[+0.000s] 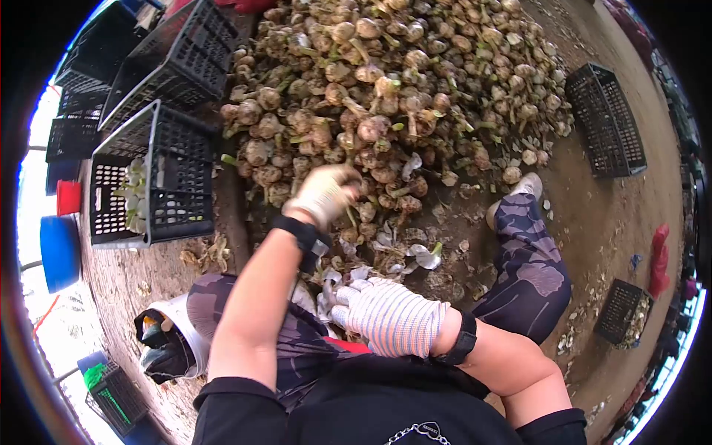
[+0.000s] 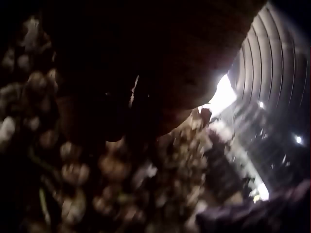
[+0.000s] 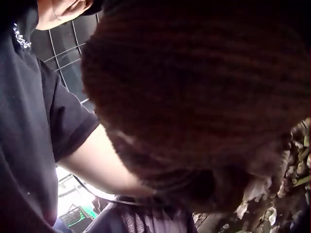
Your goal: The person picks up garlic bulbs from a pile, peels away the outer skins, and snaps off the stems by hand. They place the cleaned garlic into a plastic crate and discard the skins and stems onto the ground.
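A big heap of garlic bulbs with cut stems lies on the ground in front of me. My left hand, in a pale knit glove, reaches over the near left edge of the heap, its thumb apart from its fingers, close to the bulbs. In the left wrist view this hand is a dark shape above the garlic. My right hand, in a striped knit glove, is low over my lap, fingers bent beside white garlic skins; I cannot tell what it holds. The dark glove fills most of the right wrist view.
To the left stands a black plastic crate with pale stalk-like pieces inside. Another black crate sits right of the heap, and a smaller one lower right. A white bucket is by my left leg. Loose skins lie between my legs.
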A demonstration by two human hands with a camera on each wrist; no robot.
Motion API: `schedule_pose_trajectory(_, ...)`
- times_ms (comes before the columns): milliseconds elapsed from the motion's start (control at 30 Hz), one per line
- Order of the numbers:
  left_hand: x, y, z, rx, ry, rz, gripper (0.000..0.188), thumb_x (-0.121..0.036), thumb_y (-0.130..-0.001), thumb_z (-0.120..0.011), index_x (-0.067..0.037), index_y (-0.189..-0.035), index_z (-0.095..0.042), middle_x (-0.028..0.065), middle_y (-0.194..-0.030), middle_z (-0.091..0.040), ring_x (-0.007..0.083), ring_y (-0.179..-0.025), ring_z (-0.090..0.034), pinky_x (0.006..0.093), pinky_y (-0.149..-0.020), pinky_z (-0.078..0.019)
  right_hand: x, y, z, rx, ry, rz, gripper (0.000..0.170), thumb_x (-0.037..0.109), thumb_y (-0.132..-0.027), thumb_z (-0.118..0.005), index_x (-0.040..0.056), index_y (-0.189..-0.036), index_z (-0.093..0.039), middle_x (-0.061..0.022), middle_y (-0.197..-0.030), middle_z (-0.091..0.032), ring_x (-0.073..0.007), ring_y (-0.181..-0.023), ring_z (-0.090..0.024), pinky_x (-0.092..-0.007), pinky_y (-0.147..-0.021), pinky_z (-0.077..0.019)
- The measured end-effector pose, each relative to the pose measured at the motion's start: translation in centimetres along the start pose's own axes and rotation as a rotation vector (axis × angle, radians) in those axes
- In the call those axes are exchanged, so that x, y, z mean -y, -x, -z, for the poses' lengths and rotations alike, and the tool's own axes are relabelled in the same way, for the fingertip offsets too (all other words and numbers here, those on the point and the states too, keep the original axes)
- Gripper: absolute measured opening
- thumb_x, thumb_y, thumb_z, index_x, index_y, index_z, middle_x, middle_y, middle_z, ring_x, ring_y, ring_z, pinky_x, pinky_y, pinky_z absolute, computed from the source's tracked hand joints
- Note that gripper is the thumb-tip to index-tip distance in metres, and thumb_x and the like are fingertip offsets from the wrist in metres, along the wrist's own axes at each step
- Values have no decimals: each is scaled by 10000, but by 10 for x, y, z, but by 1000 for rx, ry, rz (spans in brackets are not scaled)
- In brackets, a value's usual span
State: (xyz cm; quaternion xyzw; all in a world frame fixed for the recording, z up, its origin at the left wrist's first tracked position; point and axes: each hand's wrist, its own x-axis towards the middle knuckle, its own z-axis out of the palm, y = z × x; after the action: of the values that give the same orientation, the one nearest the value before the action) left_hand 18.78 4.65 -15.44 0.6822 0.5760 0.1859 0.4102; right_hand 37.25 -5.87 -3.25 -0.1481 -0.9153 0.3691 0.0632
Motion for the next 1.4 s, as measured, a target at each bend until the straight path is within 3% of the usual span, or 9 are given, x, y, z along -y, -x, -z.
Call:
schedule_pose_trajectory(100,-4,-6,-75,313,-447,387,492,-287,-758,-689,-41,-1163,-559,217,-1078,-609,352,-1019,-581,407,-855,-476,1,2,11,88,-89,-112,300,188,-709,-668,30,-942,-565,-163,-956,-553,-338,-922,-557,-415,-767,-461)
schedule_pose_trajectory(267,48,2,-130,-16,-368,439,455,-178,-799,-636,-59,-1218,-502,186,-1127,-590,358,-1006,-581,408,-796,-507,0,-1,39,149,-38,-310,227,219,-714,-661,42,-833,-586,-141,-681,-612,-316,-664,-626,-415,-550,-474)
schedule_pose_trajectory(367,43,16,-90,-97,941,562,487,56,-769,-550,-16,-1245,-477,117,-1078,-599,208,-925,-588,300,-749,-502,-5,6,54,-206,-31,-359,244,134,-751,-618,66,-977,-557,-170,-712,-601,-343,-694,-619,-413,-590,-478)
schedule_pose_trajectory(400,57,20,-79,-8,1325,341,525,63,-781,-543,-36,-1285,-440,139,-1070,-598,211,-929,-592,328,-755,-521,-9,9,51,-397,-39,-339,281,95,-751,-601,60,-1027,-558,-169,-730,-599,-343,-695,-613,-396,-601,-484)
schedule_pose_trajectory(500,-45,53,-14,-59,1607,286,445,21,-796,-603,-43,-1209,-451,98,-1021,-609,196,-871,-612,330,-761,-528,-16,10,58,-720,-415,-311,243,17,-847,-486,39,-1082,-542,-58,-798,-540,-161,-718,-534,-277,-690,-465)
schedule_pose_trajectory(633,-112,97,19,-260,1098,79,469,-76,-728,-771,-37,-1092,-477,49,-939,-603,141,-886,-587,286,-781,-494,-24,6,51,-721,-1187,-398,224,241,-903,-597,25,-961,-588,32,-782,-582,-38,-702,-508,-219,-635,-445)
schedule_pose_trajectory(900,-141,149,19,-259,267,-183,545,81,-644,-776,-21,-1107,-507,57,-1086,-567,130,-1016,-546,290,-904,-457,-7,11,37,-604,-1253,-454,319,338,-873,-638,24,-928,-649,35,-804,-621,-25,-729,-531,-217,-668,-461)
schedule_pose_trajectory(1067,-144,151,23,-445,-118,-357,646,-3,-503,-668,-77,-1137,-568,122,-1174,-567,319,-1045,-541,390,-904,-442,-5,13,37,-533,-1288,-469,293,288,-887,-624,25,-1017,-616,25,-867,-619,-39,-776,-538,-224,-708,-460)
schedule_pose_trajectory(1400,-142,149,22,-531,-192,-393,674,21,-500,-640,-73,-1164,-576,130,-1082,-549,334,-999,-535,413,-854,-446,-4,15,40,-560,-1133,-375,331,287,-916,-576,19,-1111,-567,-6,-980,-604,-68,-886,-530,-239,-791,-450)
